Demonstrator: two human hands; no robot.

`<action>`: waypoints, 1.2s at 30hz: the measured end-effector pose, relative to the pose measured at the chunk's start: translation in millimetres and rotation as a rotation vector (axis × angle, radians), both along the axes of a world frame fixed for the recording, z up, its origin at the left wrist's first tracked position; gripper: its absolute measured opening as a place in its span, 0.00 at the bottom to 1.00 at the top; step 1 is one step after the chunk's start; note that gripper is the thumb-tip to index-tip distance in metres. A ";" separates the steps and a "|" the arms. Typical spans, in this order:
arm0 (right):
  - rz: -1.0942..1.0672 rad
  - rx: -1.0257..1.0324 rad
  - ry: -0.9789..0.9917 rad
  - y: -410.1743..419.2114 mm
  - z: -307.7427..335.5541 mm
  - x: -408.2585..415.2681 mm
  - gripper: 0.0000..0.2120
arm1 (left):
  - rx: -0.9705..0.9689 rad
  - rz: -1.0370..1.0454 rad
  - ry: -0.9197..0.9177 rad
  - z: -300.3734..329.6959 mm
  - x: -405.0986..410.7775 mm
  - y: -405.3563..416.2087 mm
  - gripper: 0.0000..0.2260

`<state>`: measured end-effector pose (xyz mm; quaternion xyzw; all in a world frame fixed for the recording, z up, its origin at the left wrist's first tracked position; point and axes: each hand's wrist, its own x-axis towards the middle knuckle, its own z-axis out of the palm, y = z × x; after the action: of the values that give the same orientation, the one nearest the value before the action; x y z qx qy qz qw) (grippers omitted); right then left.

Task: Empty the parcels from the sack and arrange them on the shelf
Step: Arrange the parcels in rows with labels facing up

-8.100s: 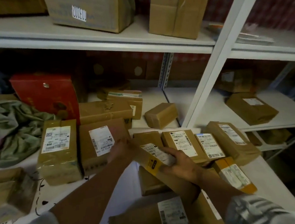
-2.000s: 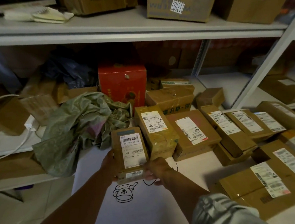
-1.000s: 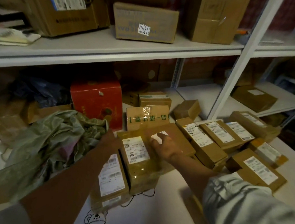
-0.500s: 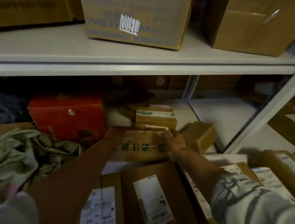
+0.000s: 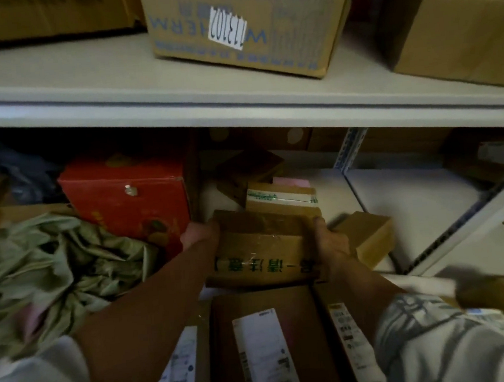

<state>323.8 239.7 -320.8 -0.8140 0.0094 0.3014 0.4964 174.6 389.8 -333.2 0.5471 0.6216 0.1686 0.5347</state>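
Moved: brown box (image 5: 263, 250) w/ green print now sits closer to camera than 0.5 s ago, both hands still on its ends.
Left hand (image 5: 198, 233): grips box's left end; fingers clamped round far edge.
Right hand (image 5: 330, 245): grips right end; fingers curled on it.
Box position: on lower shelf (image 5: 375, 189), beside red box (image 5: 129, 201), in front of taped parcel (image 5: 281, 197).
Sack (image 5: 53, 269): crumpled green, at left.
Labelled parcels (image 5: 264, 351): nearest camera, below the arms.

upper-shelf carton (image 5: 248, 23) | white sticker (image 5: 225, 27) | upside-down "T13102"
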 end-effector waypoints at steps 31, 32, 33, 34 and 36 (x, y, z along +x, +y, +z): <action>-0.266 0.214 0.081 -225.0 94.3 -154.2 0.42 | -0.254 -0.299 -0.394 129.8 -158.9 -186.1 0.13; -0.290 0.213 0.088 -226.9 97.1 -156.9 0.44 | -0.252 -0.280 -0.431 130.2 -162.7 -186.2 0.18; -0.297 0.198 0.092 -229.6 98.7 -159.8 0.45 | -0.237 -0.261 -0.443 130.5 -166.4 -186.4 0.22; -0.288 0.175 0.096 -232.4 100.1 -163.5 0.45 | -0.217 -0.250 -0.426 129.5 -169.7 -185.2 0.24; -0.218 0.105 0.111 -237.7 101.2 -172.4 0.42 | -0.174 -0.260 -0.350 127.9 -177.5 -184.4 0.20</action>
<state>151.3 2.0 -219.6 -0.7631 0.1097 0.2904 0.5668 -2.9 205.4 -205.3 0.5367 0.4559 0.1365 0.6967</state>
